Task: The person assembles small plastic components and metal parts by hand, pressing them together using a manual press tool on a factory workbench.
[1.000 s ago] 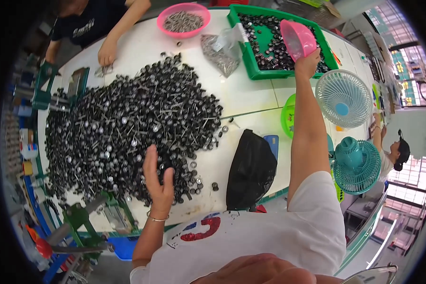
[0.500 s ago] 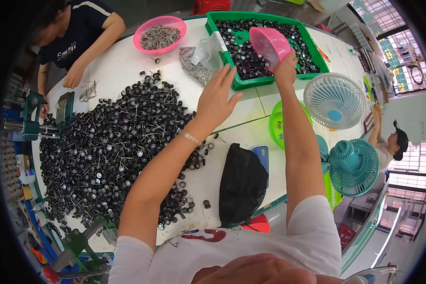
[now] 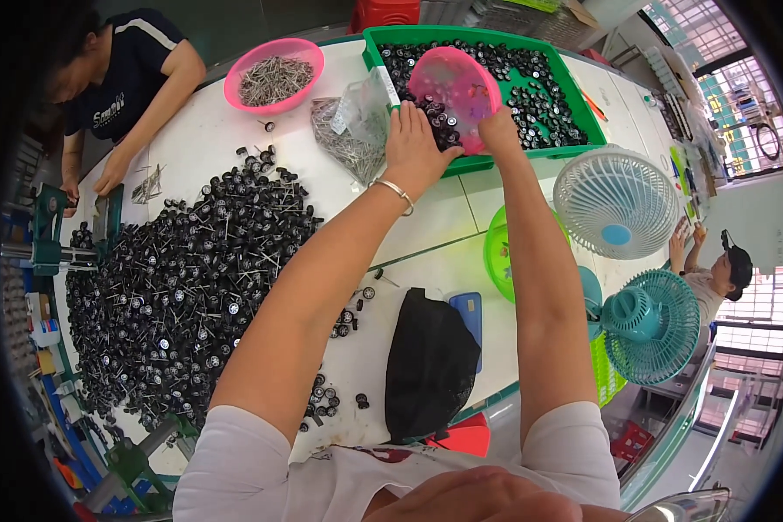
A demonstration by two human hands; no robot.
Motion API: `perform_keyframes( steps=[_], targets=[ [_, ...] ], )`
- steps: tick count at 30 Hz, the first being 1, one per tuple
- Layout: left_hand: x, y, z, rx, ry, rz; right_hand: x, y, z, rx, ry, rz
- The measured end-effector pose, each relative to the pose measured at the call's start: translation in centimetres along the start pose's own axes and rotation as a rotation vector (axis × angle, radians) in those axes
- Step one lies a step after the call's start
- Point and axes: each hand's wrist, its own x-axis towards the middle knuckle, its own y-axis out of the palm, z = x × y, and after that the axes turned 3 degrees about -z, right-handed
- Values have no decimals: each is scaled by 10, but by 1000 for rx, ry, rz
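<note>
My right hand grips the rim of a pink plastic bowl, tilted over a green tray. Small black wheels are gathered at the bowl's near left side. My left hand is beside them at the tray's near left corner, fingers stretched out and its palm side hidden. More black wheels lie loose across the tray. Left of my hand rests a clear plastic bag of metal pins.
A big heap of black wheels with pins covers the table's left. Behind it stands a pink bowl of pins. A black cloth item, a blue flat case, a green basin and two fans are nearer. A co-worker sits far left.
The pink bowl has moved left and down into the tray, and wheels now show at its near side. My left hand has come up against those wheels.
</note>
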Motion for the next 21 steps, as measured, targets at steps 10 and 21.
perform_keyframes(
  steps=[10,21],
  targets=[
    [29,17,4,23,-91,-79,0,-16,1,851,494,525],
    [56,16,-14,-923,151,-158,-7,-17,5,1057,566,596]
  ],
)
